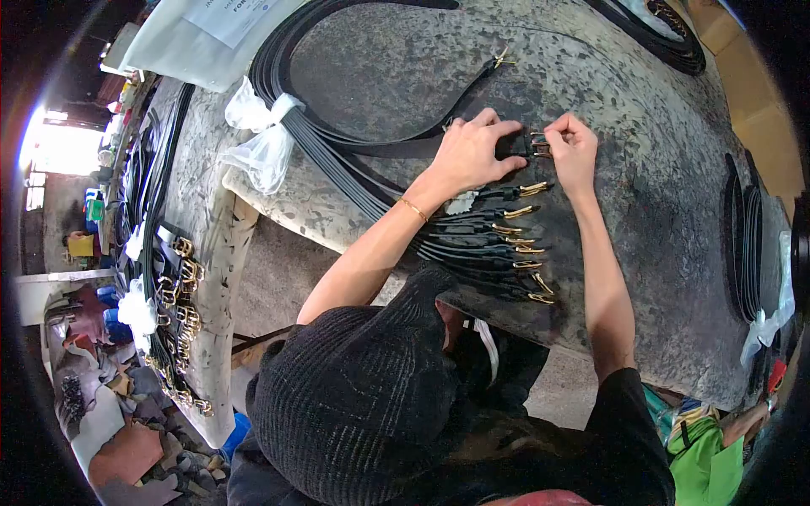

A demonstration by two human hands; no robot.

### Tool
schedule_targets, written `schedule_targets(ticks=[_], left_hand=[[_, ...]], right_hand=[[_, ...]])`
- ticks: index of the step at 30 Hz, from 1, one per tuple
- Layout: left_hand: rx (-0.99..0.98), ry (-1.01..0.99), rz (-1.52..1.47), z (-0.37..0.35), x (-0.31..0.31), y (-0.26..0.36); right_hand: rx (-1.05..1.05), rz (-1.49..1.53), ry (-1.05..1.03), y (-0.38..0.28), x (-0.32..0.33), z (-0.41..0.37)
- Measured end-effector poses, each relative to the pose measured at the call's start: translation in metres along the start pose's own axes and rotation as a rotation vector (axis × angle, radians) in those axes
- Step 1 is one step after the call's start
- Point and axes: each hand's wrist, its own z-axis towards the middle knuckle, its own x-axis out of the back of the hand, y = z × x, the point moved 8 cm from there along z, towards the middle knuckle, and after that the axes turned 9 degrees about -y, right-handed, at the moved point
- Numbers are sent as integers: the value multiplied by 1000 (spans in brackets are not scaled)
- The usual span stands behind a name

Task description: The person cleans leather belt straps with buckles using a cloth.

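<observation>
Several black belts [337, 173] lie on the worn grey table [658, 211], bundled with clear plastic [266, 126]. Their gold-coloured buckles [530, 242] are spread in a row below my hands. My left hand [470, 152] presses one black belt near its buckle end, thumb and fingers closing on the strap. Just to its right, my right hand [575, 156] pinches that belt's buckle [538, 145], whose prongs partly show between the two hands. Above my left hand, another belt ends in a gold buckle [504, 59] lying loose.
Black belts with gold buckles [181, 316] hang over a second table at left. Coiled straps lie at the upper right [683, 46] and right edge [744, 244]. A white package [181, 46] sits at upper left. Leather scraps [126, 451] cover the floor. Another person's arm [747, 419] shows at lower right.
</observation>
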Motion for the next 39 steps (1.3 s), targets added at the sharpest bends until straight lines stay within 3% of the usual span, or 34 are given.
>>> schedule_targets(ticks=[20,23,26,29,36,39], left_hand=[[40,-15,-17,0,-5,-5],[22,6,-35,1,-5,-7],[-26,25,-43,3,-2,-4],[-96,39,3,1,1,6],[-331,81,262,2,1,28],[-260,79,283,4,-3,25]], right_hand=[[-64,-287,-57,-17,-11,-4],[-41,-142,-68,-8,-7,-1],[-153,235,10,15,7,2],[-116,353,55,9,8,3],[-103,447,53,12,9,5],[-114,455,45,11,9,4]])
